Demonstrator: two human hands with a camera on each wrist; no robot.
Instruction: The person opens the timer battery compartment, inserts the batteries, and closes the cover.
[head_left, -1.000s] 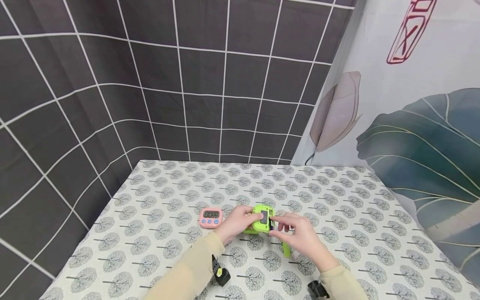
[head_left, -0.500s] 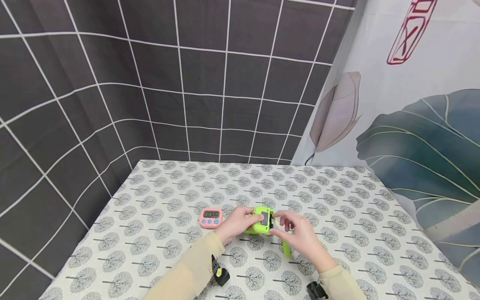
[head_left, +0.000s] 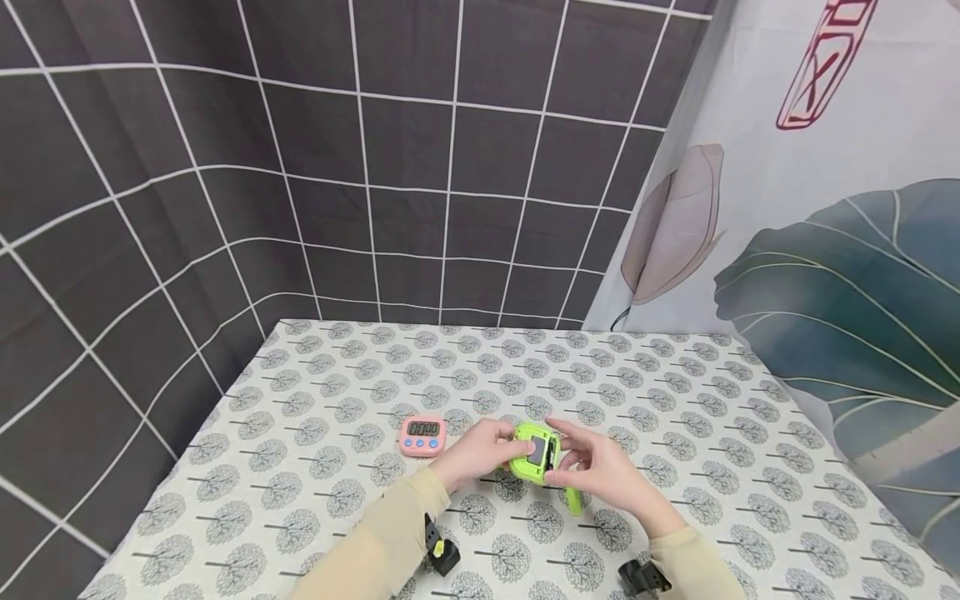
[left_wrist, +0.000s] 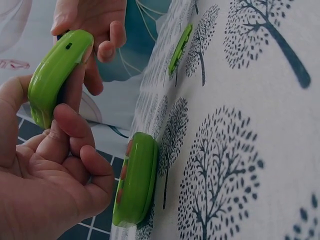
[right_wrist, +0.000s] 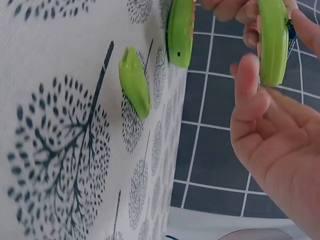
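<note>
My left hand (head_left: 480, 454) holds a green kitchen timer (head_left: 529, 473), its back turned up and the thumb on the dark grey pad there. The right hand (head_left: 609, 475) grips the timer's right end, with the thumb at the near corner and other fingers at the far corner and underneath. An uncovered slot with something dark blue (right_wrist: 292, 36) in it, perhaps a battery, shows along that end. A slim green cover (head_left: 573, 500) lies on the table below the hands. Another green timer (left_wrist: 137, 180) with reddish buttons lies under the held one, mostly hidden in the head view.
Left of the hands lies a pink timer (head_left: 422, 436) with blue buttons and a digital display. The table wears a tree-print cloth (head_left: 360, 367). A dark checked curtain (head_left: 405, 217) hangs behind, and a floral one (head_left: 825, 333) at the right.
The held timer has shifted a little right and nearer, and it is turned slightly. The right fingers have gone from the slot to around the timer's end.
</note>
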